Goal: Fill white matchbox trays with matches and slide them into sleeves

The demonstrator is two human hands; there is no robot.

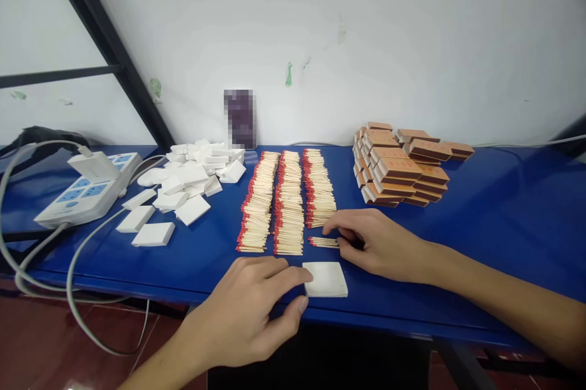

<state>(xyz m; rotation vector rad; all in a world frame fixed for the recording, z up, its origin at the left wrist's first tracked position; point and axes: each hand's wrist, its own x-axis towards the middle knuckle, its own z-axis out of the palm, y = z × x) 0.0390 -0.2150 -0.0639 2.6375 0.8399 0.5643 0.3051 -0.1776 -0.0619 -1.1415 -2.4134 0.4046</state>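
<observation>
A shallow white matchbox tray (pixel 326 280) lies flat near the table's front edge. At its left side is my left hand (pixel 256 304), its index fingertip on the rim and its thumb against the lower left corner. My right hand (pixel 379 240) curls over a small row of matches (pixel 323 242), index finger at their upper side and thumb at their stick ends. Its other fingers are tucked under and partly hidden. Just beyond stand three long columns of red-headed matches, the left (pixel 256 201), the middle (pixel 289 201) and the right (pixel 318 188), heads pointing left.
White trays (pixel 187 176) lie heaped at the back left. Orange-brown matchbox sleeves (pixel 394 167) are stacked at the back right. A power strip (pixel 91 191) with a plugged-in charger and looping white cables occupies the far left. A pixelated dark rectangle (pixel 240 118) leans against the wall.
</observation>
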